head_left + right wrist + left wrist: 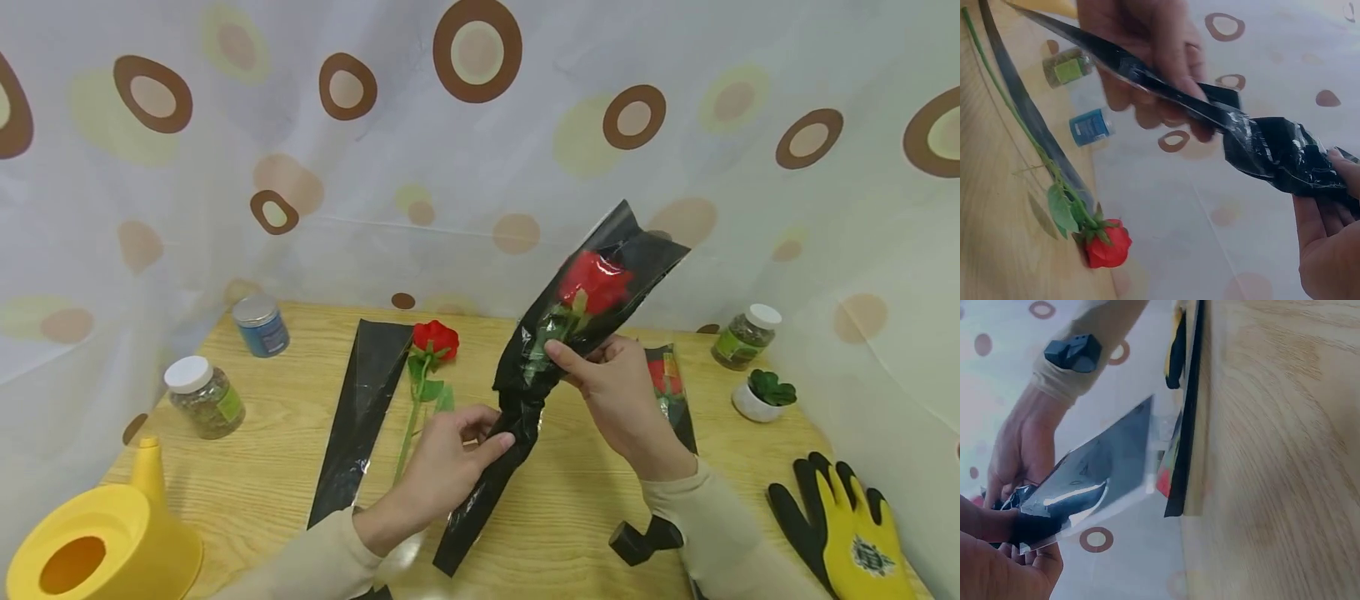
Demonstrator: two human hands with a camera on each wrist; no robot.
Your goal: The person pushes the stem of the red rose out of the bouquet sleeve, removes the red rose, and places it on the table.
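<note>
Both hands hold a wrapped rose above the table: the left hand pinches the black sleeve low down, the right hand grips it just under the bloom. Twisting the thin film too hard could tear it or snap the stem.

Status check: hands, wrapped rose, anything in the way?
Left hand grips lower sleeve; right hand pinches it mid-stem. Wrapped rose held tilted above table. Bare rose and empty sleeve lie left, apart.
</note>
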